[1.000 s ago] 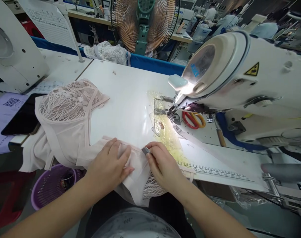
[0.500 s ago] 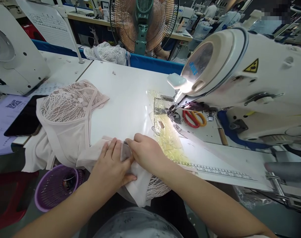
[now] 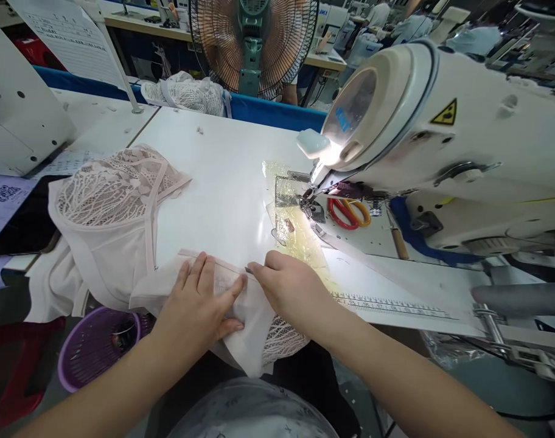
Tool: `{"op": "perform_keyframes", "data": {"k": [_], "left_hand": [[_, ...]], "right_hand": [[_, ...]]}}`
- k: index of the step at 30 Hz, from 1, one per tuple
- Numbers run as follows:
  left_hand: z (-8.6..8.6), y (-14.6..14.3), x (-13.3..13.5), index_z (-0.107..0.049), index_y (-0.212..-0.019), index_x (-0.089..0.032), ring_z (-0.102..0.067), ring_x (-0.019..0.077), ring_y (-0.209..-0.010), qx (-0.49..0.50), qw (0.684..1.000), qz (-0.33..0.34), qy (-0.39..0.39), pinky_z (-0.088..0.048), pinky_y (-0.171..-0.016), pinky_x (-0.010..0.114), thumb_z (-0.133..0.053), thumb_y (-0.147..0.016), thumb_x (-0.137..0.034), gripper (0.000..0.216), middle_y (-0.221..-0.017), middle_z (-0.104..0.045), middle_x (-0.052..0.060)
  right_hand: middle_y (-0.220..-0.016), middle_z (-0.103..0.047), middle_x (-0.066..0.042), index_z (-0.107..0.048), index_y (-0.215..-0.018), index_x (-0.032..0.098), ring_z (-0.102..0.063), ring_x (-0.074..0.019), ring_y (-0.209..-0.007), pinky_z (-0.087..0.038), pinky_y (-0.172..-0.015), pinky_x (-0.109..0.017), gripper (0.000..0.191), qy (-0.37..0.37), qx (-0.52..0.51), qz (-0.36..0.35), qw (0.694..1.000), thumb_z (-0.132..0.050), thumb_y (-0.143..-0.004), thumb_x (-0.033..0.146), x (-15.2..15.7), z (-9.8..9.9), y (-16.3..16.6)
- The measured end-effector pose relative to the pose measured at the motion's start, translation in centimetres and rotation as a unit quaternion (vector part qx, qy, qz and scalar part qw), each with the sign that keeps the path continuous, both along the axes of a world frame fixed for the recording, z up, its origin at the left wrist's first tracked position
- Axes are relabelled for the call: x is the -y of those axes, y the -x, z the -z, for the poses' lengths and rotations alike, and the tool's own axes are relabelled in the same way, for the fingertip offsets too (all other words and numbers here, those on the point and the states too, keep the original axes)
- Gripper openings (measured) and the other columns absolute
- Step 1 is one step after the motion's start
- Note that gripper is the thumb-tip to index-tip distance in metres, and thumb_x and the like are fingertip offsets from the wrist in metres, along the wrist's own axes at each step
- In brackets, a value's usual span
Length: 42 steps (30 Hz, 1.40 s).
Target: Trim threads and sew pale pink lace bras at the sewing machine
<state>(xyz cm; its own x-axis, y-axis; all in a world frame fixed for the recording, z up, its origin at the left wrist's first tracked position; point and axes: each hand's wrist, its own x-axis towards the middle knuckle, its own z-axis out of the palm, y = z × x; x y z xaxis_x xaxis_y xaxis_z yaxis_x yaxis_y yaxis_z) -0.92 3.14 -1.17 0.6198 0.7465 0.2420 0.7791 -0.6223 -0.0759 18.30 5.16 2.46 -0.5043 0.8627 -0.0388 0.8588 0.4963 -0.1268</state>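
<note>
My left hand point(image 3: 198, 301) lies flat on a pale pink garment piece point(image 3: 254, 325), its fingers stretched out over the cloth at the table edge. Lace on that piece hangs below the edge, near my lap. My right hand point(image 3: 293, 292) is closed around a small dark-tipped tool point(image 3: 249, 270), most of it hidden in the fist. The tool's tip rests at the fabric's upper seam, just right of my left thumb. A second pale pink lace garment point(image 3: 108, 225) lies on the table to the left.
A sewing machine point(image 3: 396, 121) with a lit needle area stands on the right. Red-and-orange-handled scissors point(image 3: 344, 213) lie beneath its arm. A ruler strip point(image 3: 396, 305) runs along the front edge. A phone point(image 3: 24, 216), a purple basket point(image 3: 83, 353) and a fan point(image 3: 252, 48) surround the table.
My right hand has drawn slightly right, away from my left hand, and the tool's tip is at the seam. The fabric between the hands lies flatter. The whole view has shifted a little.
</note>
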Motion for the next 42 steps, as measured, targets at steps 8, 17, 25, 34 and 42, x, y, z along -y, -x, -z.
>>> {"op": "perform_keyframes", "data": {"k": [8,17,25,34,42], "left_hand": [[0.3,0.1,0.0,-0.057,-0.126,-0.024,-0.050,0.0501,-0.113,-0.024,0.999,0.013,-0.022,-0.044,-0.087,0.061,-0.075,-0.061,-0.056,0.074,-0.120,-0.054,0.027],[-1.4,-0.1,-0.6,-0.066,-0.114,-0.022,-0.054,0.0463,-0.109,-0.023,1.000,0.005,0.009,-0.045,-0.083,0.066,-0.071,-0.071,-0.047,0.050,-0.118,-0.054,0.027],[-0.1,-3.5,1.7,-0.061,-0.116,-0.007,-0.058,0.0375,-0.105,0.100,0.995,0.012,-0.019,-0.055,-0.081,0.051,-0.052,-0.088,-0.035,0.041,-0.110,-0.057,0.025],[0.8,-4.1,2.4,-0.060,-0.115,-0.019,-0.054,0.0412,-0.114,0.060,0.998,-0.017,-0.024,-0.047,-0.093,0.056,-0.073,-0.070,-0.048,0.055,-0.117,-0.054,0.026],[0.9,-4.0,2.3,-0.056,-0.121,-0.021,-0.055,0.0428,-0.113,0.051,0.998,-0.004,-0.030,-0.047,-0.091,0.057,-0.071,-0.072,-0.048,0.058,-0.117,-0.051,0.027]], "right_hand": [[-0.073,-0.051,-0.003,-0.063,-0.096,0.017,-0.043,-0.0161,-0.062,-0.020,-0.050,-0.027,0.021,0.012,-0.002,-0.022,1.000,-0.047,-0.083,0.010,-0.2,0.7,-0.1],[-0.075,-0.053,-0.003,-0.055,-0.081,0.016,-0.050,-0.0144,-0.065,-0.037,-0.057,-0.025,0.018,0.085,-0.178,0.103,0.975,-0.041,-0.090,0.013,1.7,-0.3,-3.1],[-0.080,-0.053,-0.006,-0.052,-0.078,0.016,-0.050,-0.0160,-0.069,-0.040,-0.059,-0.026,0.019,0.059,-0.230,0.098,0.966,-0.039,-0.090,0.014,1.7,1.4,-2.6],[-0.074,-0.053,-0.004,-0.066,-0.093,0.019,-0.041,-0.0157,-0.062,-0.022,-0.049,-0.025,0.020,0.037,-0.055,0.024,0.998,-0.048,-0.085,0.017,0.2,1.3,-0.7],[-0.071,-0.050,-0.004,-0.062,-0.085,0.016,-0.037,-0.0153,-0.060,-0.017,-0.050,-0.027,0.016,0.033,-0.010,-0.013,0.999,-0.049,-0.079,0.009,0.7,0.8,-2.4]]}}
